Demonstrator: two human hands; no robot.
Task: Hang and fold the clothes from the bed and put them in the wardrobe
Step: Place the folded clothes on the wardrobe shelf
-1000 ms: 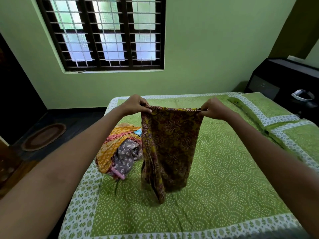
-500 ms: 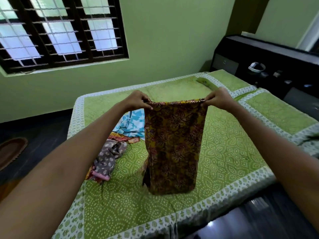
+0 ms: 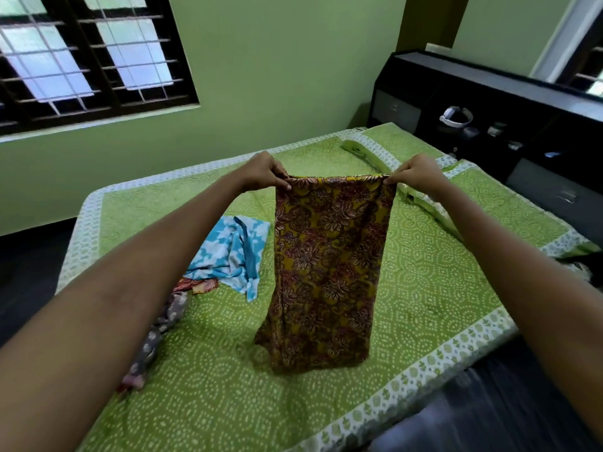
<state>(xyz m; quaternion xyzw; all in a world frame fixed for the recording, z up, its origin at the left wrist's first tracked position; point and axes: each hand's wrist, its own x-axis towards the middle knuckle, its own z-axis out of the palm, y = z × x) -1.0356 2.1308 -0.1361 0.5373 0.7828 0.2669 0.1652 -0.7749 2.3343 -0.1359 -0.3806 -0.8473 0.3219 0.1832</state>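
A mustard and maroon floral garment (image 3: 329,265) hangs upright over the green bed (image 3: 434,288), its lower end touching the sheet. My left hand (image 3: 266,172) pinches its top left corner and my right hand (image 3: 416,172) pinches its top right corner, stretching the top edge flat between them. To the left on the bed lie a blue and white garment (image 3: 228,256), a grey patterned garment (image 3: 160,334) and a bit of red and orange cloth (image 3: 199,285), partly hidden by my left arm.
A black headboard unit (image 3: 522,125) with drawers and small items runs along the bed's right side. Green pillows (image 3: 489,203) lie near it. A barred window (image 3: 88,60) is in the far wall. Dark floor borders the bed at left and bottom right.
The view has swung further right, showing more of the headboard and floor. The garment stays stretched between both hands, and the blue and white garment is now in fuller view.
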